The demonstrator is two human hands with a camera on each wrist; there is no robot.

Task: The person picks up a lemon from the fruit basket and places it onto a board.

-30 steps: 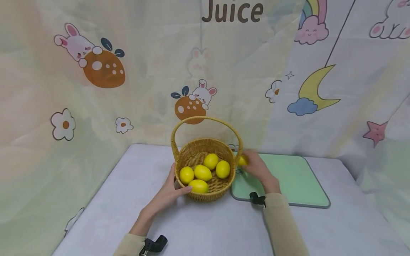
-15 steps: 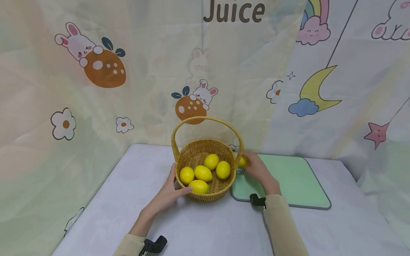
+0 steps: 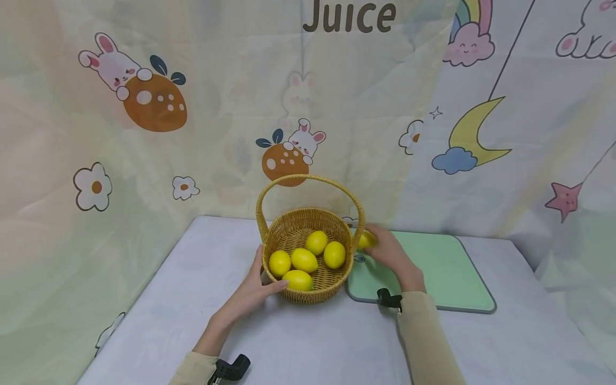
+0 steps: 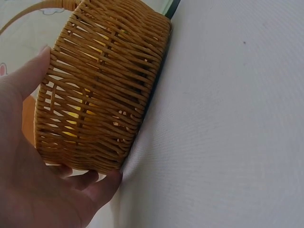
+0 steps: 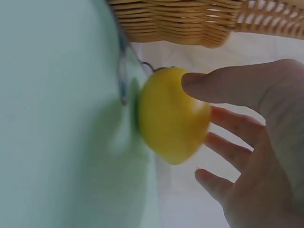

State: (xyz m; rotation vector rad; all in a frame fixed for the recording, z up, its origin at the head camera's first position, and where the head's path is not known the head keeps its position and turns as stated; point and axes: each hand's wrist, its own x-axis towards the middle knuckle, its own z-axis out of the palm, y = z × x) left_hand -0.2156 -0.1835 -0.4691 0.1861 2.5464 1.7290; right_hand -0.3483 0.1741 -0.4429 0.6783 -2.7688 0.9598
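Lemon [image 5: 168, 118]: over the left end of the green board [image 3: 443, 270], just right of the basket; I can't tell whether it touches the board.
Feel: I'd expect light, firm, slightly slippery skin, not fragile.
Best hold: I'd take its round middle, clear of the pointed tip.
Right hand [image 3: 391, 254]: thumb and fingers pinch the lemon, the other fingers spread apart.
Left hand [image 3: 255, 286]: clamped on the basket [image 3: 317, 297], thumb at the rim.
Basket load: five yellow lemons [image 3: 305, 260].

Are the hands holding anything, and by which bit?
The left hand holds the basket by its rim and side; the right hand, a lemon by its sides.
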